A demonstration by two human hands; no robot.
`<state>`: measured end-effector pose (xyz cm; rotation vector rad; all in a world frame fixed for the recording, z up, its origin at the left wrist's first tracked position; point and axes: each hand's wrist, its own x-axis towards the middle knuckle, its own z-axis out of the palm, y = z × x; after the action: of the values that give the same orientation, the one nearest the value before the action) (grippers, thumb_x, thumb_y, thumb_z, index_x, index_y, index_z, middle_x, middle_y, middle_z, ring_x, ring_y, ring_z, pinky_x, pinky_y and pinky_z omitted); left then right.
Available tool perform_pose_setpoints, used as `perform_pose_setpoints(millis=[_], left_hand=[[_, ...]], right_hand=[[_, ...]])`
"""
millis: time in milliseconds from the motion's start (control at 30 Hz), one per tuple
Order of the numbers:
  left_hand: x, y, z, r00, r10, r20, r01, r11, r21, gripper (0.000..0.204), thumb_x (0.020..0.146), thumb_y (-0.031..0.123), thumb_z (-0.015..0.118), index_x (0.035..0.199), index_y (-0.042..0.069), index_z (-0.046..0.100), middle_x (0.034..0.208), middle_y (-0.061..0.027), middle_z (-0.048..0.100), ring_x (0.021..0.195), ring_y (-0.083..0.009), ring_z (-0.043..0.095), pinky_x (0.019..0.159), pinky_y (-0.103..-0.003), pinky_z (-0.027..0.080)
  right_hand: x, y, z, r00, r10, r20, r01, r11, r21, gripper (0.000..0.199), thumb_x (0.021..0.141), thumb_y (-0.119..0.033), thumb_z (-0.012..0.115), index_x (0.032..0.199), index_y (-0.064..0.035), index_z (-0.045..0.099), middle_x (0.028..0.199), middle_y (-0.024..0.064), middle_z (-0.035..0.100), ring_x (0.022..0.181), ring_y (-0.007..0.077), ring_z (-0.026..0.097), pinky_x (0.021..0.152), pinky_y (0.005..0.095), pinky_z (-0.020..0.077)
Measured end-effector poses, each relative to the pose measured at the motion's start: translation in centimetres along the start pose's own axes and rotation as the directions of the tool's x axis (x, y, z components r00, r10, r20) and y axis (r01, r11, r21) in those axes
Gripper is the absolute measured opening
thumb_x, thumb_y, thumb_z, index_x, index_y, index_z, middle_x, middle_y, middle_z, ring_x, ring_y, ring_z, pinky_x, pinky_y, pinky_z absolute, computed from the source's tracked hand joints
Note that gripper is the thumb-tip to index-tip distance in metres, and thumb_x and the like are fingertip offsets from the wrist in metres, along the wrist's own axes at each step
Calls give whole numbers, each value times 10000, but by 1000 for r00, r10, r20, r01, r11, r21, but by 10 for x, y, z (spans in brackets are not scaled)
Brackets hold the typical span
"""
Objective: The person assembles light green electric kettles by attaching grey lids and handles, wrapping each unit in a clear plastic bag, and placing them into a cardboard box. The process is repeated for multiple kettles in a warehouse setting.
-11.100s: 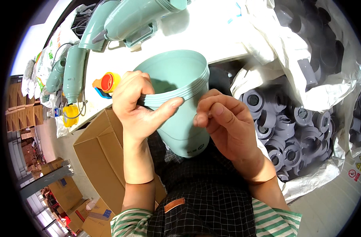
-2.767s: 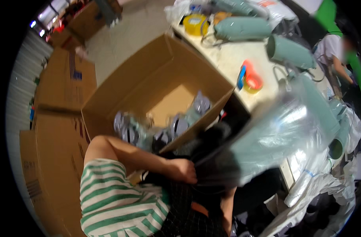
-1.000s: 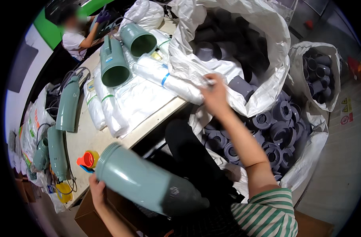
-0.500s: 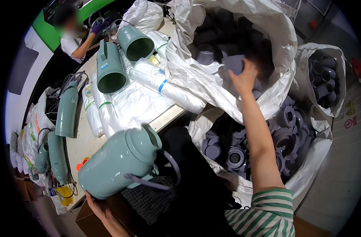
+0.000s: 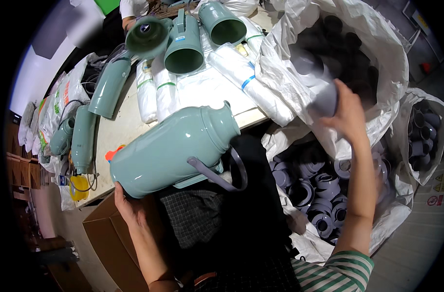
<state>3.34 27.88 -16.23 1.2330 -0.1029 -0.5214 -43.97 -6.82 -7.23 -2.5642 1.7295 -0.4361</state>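
A pale green thermos flask (image 5: 168, 148) lies tilted across my lap, its open neck toward the upper right and its purple-grey carrying handle (image 5: 222, 175) hanging below. My left hand (image 5: 132, 207) holds it at the base, with some fingers hidden beneath. In my right hand (image 5: 348, 112) is a purple-grey cup (image 5: 324, 95), smeared by motion, at the near rim of a big white woven sack (image 5: 275, 53). More dark grey cups (image 5: 334, 24) lie inside that sack. Below it, another sack holds purple-grey ring-shaped parts (image 5: 324, 224).
Several green flask shells (image 5: 183, 53) stand and lie on the table (image 5: 127, 121), beside rolls of white plastic bags (image 5: 231, 68). A smaller sack of grey parts (image 5: 421, 141) stands at the right. A cardboard box (image 5: 105, 233) sits below my left arm. Another person's arm (image 5: 128, 22) shows at the far side.
My right hand has brought the grey cup from inside the sack to its near rim. The view has shifted, and another green shell now shows at the table's far end. My left hand keeps its hold.
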Motion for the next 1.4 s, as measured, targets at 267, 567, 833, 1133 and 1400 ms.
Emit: perform_pose_setpoints(millis=[267, 567, 833, 1133, 1400], left_hand=[[1, 72, 4, 808, 443, 387, -500, 864, 54, 363, 970, 323, 641, 1150, 7, 624, 1161, -102, 669, 1034, -221, 656, 917, -419, 548], [-28, 19, 116, 608, 520, 600, -545, 823, -160, 365, 961, 154, 547, 667, 98, 338, 680, 11, 332, 678, -145, 327, 752, -308, 374], [-39, 24, 137, 628, 394, 672, -499, 865, -40, 498, 955, 420, 622, 652, 134, 349, 632, 34, 314, 660, -136, 306, 761, -305, 337], [-35, 20, 120, 637, 452, 625, -462, 872, -161, 372, 938, 178, 592, 676, 93, 341, 678, 22, 377, 683, -111, 312, 664, -279, 290], [-38, 23, 130, 618, 469, 630, -492, 857, -155, 415, 938, 251, 609, 667, 123, 322, 657, 29, 337, 656, -111, 288, 682, -293, 280]], right_hand=[[-113, -128, 92, 750, -612, 251, -68, 306, 950, 823, 687, -224, 909, 1326, -30, 429, 1301, 213, 564, 1222, 330, 568, 1012, 380, 463], [-137, -165, -1, 989, -104, -104, 72, -274, 959, 257, 808, -50, 745, 994, -49, 568, 970, 98, 566, 882, 254, 601, 677, 386, 547], [-159, -240, -62, 857, 109, -504, 245, -946, 212, 253, 828, 12, 714, 1048, -41, 600, 1103, 77, 540, 1038, 212, 514, 802, 401, 592], [-164, -276, -74, 516, 743, -426, 786, -608, -108, 339, 769, 90, 718, 1066, -26, 603, 1188, 74, 500, 1125, 187, 461, 766, 387, 652], [-186, -246, -77, 912, 190, -364, 313, -894, 319, 251, 845, -40, 705, 1041, -129, 577, 1061, -12, 529, 1000, 135, 487, 680, 378, 530]])
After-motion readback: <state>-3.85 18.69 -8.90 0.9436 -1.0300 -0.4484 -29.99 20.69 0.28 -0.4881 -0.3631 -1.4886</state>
